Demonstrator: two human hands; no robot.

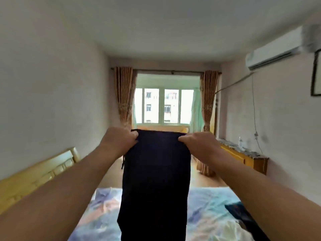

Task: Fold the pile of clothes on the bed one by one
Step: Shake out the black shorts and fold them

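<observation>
1. Wooden headboard (37, 173): low and well to the left of the left hand, along the left wall.
2. Left hand (119, 139): raised at arm's length, fingers curled, pinching the upper left corner of the dark garment.
3. Left curtain (123, 94): above and beyond the left hand, drawn to the side of the window.
4. Dark garment (156, 180): navy, held up by its top edge between the two hands and hanging straight down from them. A dark cord (123, 160) dangles just below the left hand. The lower end runs out of the bottom of the view, so contact with the bed cannot be determined.
5. Bed (208, 214): below both hands, covered in a pale blue patterned sheet.
6. Window (164, 105): beyond and above the gap between the hands; buildings visible outside.
7. Right hand (196, 143): raised level with the left, fingers curled, pinching the upper right corner of the garment.
8. Right curtain (208, 100): above and beyond the right hand.
9. Second dark cloth (238, 211): on the bed, below the right forearm; blurred, kind not determinable.
10. Wooden desk (243, 157): right of the right hand, against the right wall.
11. Air conditioner (274, 51): high on the right wall, well above the right hand.
</observation>
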